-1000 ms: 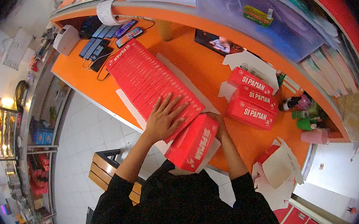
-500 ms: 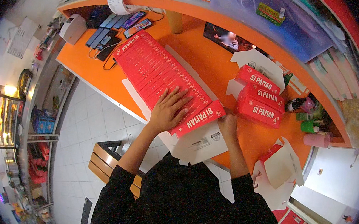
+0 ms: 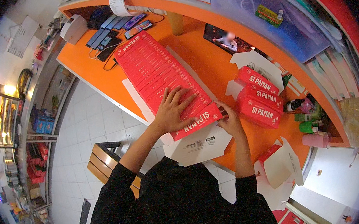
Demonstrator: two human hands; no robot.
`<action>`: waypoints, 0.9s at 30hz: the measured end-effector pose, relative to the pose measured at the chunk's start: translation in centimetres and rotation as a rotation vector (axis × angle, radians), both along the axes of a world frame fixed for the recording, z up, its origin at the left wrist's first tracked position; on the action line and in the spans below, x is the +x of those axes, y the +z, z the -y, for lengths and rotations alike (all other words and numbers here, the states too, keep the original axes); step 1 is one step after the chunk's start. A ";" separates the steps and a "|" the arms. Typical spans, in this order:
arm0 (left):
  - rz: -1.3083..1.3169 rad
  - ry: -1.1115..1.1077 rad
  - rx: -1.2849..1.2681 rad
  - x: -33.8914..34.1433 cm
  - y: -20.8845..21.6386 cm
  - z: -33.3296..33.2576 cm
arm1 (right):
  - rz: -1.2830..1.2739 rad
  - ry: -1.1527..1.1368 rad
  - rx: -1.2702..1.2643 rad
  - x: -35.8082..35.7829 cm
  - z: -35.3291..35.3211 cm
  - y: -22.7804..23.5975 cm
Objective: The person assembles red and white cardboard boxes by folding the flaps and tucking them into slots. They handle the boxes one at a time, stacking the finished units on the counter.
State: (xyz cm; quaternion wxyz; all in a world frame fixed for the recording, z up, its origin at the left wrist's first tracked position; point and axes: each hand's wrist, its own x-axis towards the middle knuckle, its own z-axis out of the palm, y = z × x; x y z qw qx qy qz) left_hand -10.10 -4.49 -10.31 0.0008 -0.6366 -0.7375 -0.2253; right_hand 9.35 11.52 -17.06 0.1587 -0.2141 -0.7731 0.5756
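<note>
A long row of flat red printed cartons (image 3: 147, 68), overlapping like fanned cards, lies slantwise across the orange table. White cardboard (image 3: 197, 147) sticks out from under its near end, with flaps also showing along both sides. Palm down on the cartons, my left hand (image 3: 170, 113) has its fingers spread. My right hand (image 3: 232, 123) is at the right edge of the nearest red carton (image 3: 197, 124). Its index finger and thumb pinch around that corner; the other fingers are curled and partly hidden.
Several folded red boxes (image 3: 260, 107) stand to the right, an open white-lined box (image 3: 280, 167) nearer me. Phones (image 3: 110, 27) with cables lie at the far left, beside a white device (image 3: 73, 29). A screen (image 3: 225, 39) and green and pink cups (image 3: 316, 139) line the back.
My right hand has opened from a fist and shifted slightly up along the carton's edge. My left hand's fingers have spread wider, and the nearest carton has moved back toward the row.
</note>
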 end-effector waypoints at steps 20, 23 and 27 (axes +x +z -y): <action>-0.054 -0.004 0.003 0.4 -1.4 -0.5 | -0.050 0.155 -0.168 -0.7 -1.4 -3.0; -0.061 -0.001 -0.001 0.5 -1.3 -0.5 | 0.003 0.115 -0.287 -0.5 -0.8 -2.2; -0.055 -0.005 0.005 0.4 -1.3 -0.4 | -0.052 0.058 -0.264 -1.1 -0.1 -2.3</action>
